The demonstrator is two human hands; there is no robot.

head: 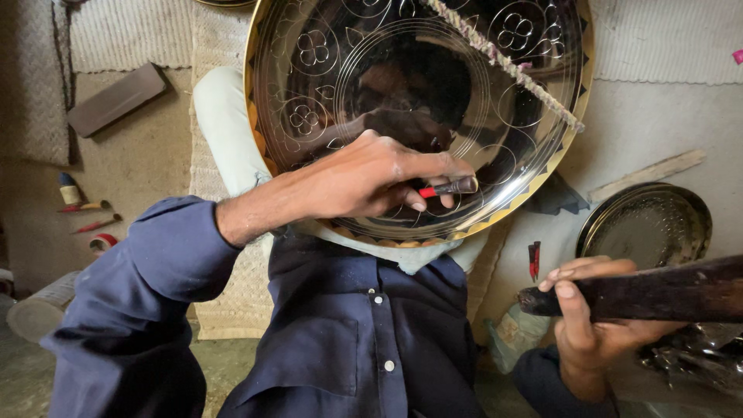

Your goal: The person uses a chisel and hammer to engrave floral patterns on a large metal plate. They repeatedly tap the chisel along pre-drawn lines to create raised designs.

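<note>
A large shiny engraved metal plate (325,70) with flower and circle patterns leans against my lap, a twisted cord (503,62) running across its upper right. My left hand (364,178) rests on the plate's lower part and grips a small chisel (449,187) with a red band, its tip touching the metal. My right hand (588,317) is at the lower right, closed around a dark wooden mallet handle (658,292) held apart from the plate.
A second, smaller round metal dish (646,224) lies on the floor at right, beside a wooden stick (650,174) and a small red-handled tool (534,259). At left lie a dark flat block (116,99), a small bottle (70,188) and red-tipped tools (97,224). Woven mats (124,31) cover the floor.
</note>
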